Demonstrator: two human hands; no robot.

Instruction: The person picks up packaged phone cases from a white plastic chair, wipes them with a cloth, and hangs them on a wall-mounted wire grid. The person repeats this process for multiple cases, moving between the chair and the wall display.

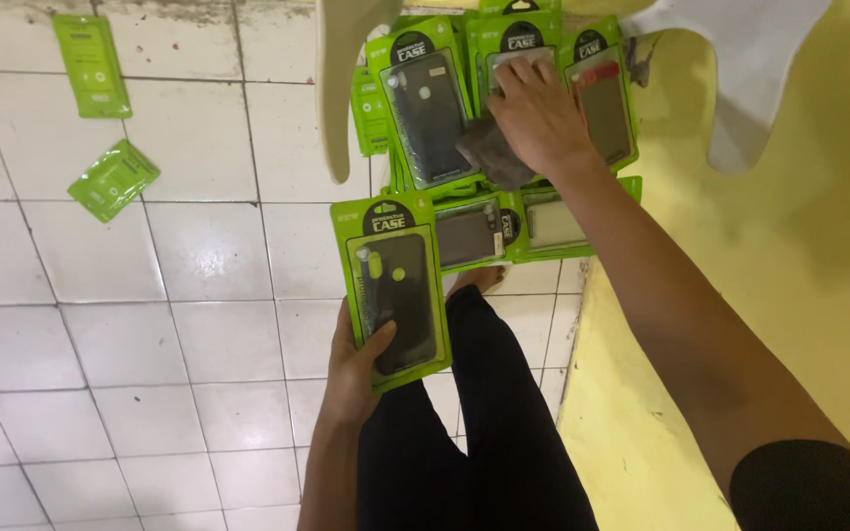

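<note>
Green phone-case package [393, 287], a flat card with a dark case behind clear plastic, stands upright in the left hand [356, 369], low in the middle of the view above the person's black trouser leg [489, 423]; the fingers wrap its lower left edge and the thumb presses across the front of the dark case. Further up, the right hand [535, 116] reaches out with the arm stretched along the yellow wall [799, 285], fingers closed on a grey cloth [492, 157] and pressed down against a spread of similar green packages [464, 128] that overlap one another in a heap. A bare foot [477, 280] shows just under the lowest packages of that heap. Two more green packages [100, 118] lie well apart on the white tiled floor [199, 324] at the upper left.
</note>
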